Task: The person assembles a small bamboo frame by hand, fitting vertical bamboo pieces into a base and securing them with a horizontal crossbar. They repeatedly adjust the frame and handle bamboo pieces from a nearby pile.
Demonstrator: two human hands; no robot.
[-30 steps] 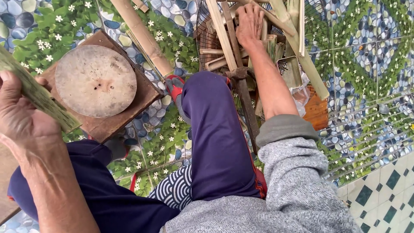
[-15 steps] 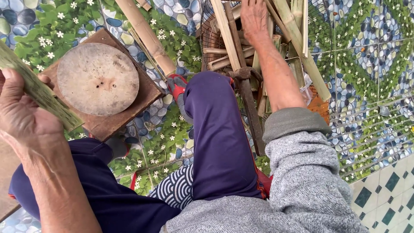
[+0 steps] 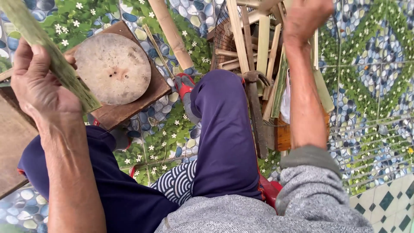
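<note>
Left hand point(image 3: 39, 86) clenched on a green bamboo strip point(image 3: 51, 60), flat, pale-fibred, running off the frame's top-left corner. Right hand point(image 3: 304, 17) cut by top edge above bundled bamboo slats point(image 3: 258, 47); its grip cannot be told. Round wooden block point(image 3: 113, 68) lies between.

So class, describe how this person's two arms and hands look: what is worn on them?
The left hand and right hand are bare, with no gloves or rings visible. The right arm has a grey knitted sleeve pushed up to the elbow; the left forearm shows no sleeve.
</note>
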